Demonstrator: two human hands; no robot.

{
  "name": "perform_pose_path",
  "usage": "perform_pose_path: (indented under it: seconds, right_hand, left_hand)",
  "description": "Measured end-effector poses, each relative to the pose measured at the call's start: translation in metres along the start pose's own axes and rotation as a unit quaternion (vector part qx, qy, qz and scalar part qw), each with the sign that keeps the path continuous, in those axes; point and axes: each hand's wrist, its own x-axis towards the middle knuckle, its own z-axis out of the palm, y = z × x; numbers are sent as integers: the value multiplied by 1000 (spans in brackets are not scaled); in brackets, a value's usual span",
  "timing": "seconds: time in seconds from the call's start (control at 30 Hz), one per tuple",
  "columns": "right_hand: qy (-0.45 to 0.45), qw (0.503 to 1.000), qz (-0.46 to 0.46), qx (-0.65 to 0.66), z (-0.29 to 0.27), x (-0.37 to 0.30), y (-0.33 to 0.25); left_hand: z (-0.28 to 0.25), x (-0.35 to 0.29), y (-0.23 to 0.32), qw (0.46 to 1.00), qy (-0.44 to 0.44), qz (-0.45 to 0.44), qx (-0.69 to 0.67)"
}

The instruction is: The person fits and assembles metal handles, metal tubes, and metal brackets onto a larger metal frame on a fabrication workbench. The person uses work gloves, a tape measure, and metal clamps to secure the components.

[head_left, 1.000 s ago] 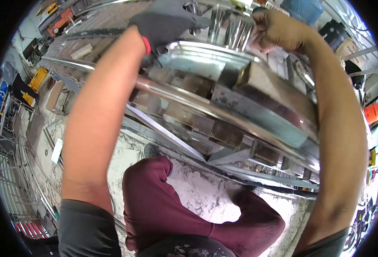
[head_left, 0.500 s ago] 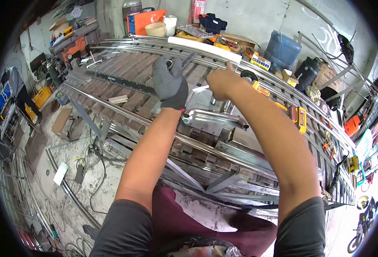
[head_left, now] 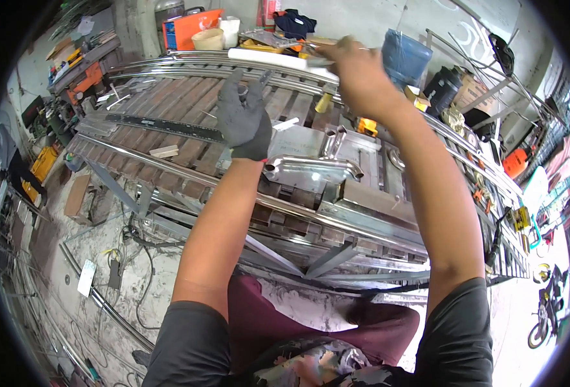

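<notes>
Over the slatted metal workbench, my left hand (head_left: 241, 119) in a grey work glove is raised. Its thumb and fingers pinch a small metal ring (head_left: 243, 92), mostly hidden by the glove. My bare right hand (head_left: 362, 71) is at the bench's far side, above the end of a white tube (head_left: 265, 59). Its fingers are curled and blurred around a greyish thing I cannot make out. Between the hands and me, a shiny bent pipe (head_left: 314, 166) lies on a flat metal sheet (head_left: 295, 138). Beside it are short upright pipe pieces (head_left: 332, 143).
A long black ruler-like bar (head_left: 162, 125) lies left of my glove. Long polished tubes (head_left: 188, 169) run along the bench edges. Farther back stand a blue water jug (head_left: 404, 58), a pale bucket (head_left: 207, 40) and an orange panel (head_left: 191, 29). Cables (head_left: 146, 242) lie on the floor.
My right hand has moved farther away and up, uncovering the upright pipe pieces. My left hand keeps its pinch on the ring, turned slightly. The whole view has shifted a little.
</notes>
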Motion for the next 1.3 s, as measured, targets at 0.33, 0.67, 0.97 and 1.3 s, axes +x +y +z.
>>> perform_pose_path:
  seconds: [0.33,0.67,0.97,1.3]
  right_hand:
    - [-208,930,119,279,-16,-95,-22]
    - [-378,924,6,56,55,-48,-87]
    - [-162,975,-148,19,56,-54,-79]
    - [-131,988,-40,-70,-138,-114,-12]
  left_hand:
    - [-6,21,5,863,-158,-254,-407]
    - [-128,13,87,954,-296,-12,-48]
    - [-189,-30,99,868,-317,-235,-303]
    - [-161,-77,146,823,-424,-193,-325]
